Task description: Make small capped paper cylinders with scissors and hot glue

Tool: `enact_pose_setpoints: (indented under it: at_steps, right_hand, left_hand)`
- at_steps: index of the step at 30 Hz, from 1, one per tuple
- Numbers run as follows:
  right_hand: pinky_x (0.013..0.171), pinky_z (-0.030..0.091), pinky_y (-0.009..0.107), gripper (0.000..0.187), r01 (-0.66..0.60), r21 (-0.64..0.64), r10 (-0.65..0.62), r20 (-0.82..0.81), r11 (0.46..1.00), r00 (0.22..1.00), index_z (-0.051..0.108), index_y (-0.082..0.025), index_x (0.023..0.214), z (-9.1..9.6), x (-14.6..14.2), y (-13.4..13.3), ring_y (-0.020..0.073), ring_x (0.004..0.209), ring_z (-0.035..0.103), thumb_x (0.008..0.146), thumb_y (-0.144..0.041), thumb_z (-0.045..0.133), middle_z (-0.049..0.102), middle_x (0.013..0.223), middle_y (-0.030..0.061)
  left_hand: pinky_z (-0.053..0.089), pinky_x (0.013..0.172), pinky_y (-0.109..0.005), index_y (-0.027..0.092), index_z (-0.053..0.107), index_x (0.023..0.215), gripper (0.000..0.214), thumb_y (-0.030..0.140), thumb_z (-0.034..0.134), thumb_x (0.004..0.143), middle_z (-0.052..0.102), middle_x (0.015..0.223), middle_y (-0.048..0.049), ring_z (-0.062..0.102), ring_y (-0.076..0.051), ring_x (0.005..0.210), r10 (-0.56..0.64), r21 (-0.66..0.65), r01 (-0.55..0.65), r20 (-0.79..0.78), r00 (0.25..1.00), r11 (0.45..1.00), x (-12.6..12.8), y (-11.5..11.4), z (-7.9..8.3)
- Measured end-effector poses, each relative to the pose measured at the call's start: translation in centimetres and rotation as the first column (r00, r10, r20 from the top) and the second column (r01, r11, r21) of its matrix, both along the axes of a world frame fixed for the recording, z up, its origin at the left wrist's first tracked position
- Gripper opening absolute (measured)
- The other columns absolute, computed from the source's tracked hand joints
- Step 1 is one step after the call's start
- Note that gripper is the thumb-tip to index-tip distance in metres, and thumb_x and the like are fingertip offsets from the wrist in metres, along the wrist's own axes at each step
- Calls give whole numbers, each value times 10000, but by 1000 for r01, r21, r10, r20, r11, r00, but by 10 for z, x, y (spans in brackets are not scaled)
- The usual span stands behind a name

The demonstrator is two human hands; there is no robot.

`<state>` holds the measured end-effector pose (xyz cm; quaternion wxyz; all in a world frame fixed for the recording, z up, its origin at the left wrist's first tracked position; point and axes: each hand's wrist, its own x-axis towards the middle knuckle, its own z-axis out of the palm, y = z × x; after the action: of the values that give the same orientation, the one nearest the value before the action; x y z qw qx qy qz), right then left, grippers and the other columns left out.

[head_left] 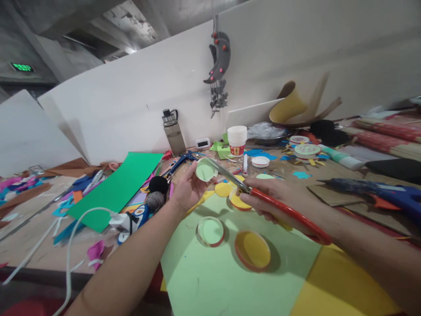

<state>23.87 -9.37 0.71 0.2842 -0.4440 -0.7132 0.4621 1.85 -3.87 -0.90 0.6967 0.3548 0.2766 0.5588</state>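
Bare forearms [131,256] — bare fingers [190,173]

Backed by a long white partition [125,96] slanting across the view, with a separate white panel [29,131] at far left. Roofed in bare grey concrete [49,17] with heavy beams [46,52], brighter around one patch [131,19] near the top, and marked at left by a glowing green exit sign [22,67]. Furnished with a long brown-topped table [42,250], dark-edged at lower left, along the partition's foot.
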Motion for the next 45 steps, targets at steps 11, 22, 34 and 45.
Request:
enact_pose_setpoints:
  at_steps: [11, 22, 34, 45]
  right_hand:
    - [382, 330, 212, 447, 15, -78, -8, 89, 997, 996, 526, -213, 715, 10, -5, -7, 85, 401, 434, 709, -637, 667, 497, 510, -44]
    - [444, 415, 252, 420, 2, 23, -7, 214, 1000, 977, 616, -212, 860, 4, 3, 6, 148, 509, 559, 784, -625, 604, 621, 655, 12]
    - [699, 488, 413, 477, 132, 402, -408, 751, 906, 519, 582, -183, 1279, -32, 19, 42, 378, 990, 660, 852, -372, 487, 687, 1126, 202]
    - [824, 486, 452, 521, -1, 422, -374, 805, 907, 461, 544, -104, 1333, -41, 23, 45, 385, 1070, 614, 888, -365, 473, 623, 1203, 260]
  left_hand:
    - [551, 806, -260, 217, 655, 1212, 401, 356, 687, 837, 685, 1186, -77, 672, -161, 919, -20, 262, 54, -131, 991, 964, -9, 5, -10]
    - [573, 854, -335, 230, 626, 1247, 333, 322, 509, 949, 697, 1176, -76, 670, -201, 1026, 0, 116, 6, -49, 999, 993, -10, 12, -13]
    - [587, 712, -327, 114, 645, 1101, 426, 425, 380, 980, 716, 1056, -168, 690, -257, 983, 74, -101, -76, -20, 997, 992, -6, 14, -11]
    - [585, 778, -340, 117, 657, 1130, 373, 354, 421, 964, 732, 1047, -148, 691, -244, 1004, 70, -82, -69, 11, 997, 994, -9, 18, -15]
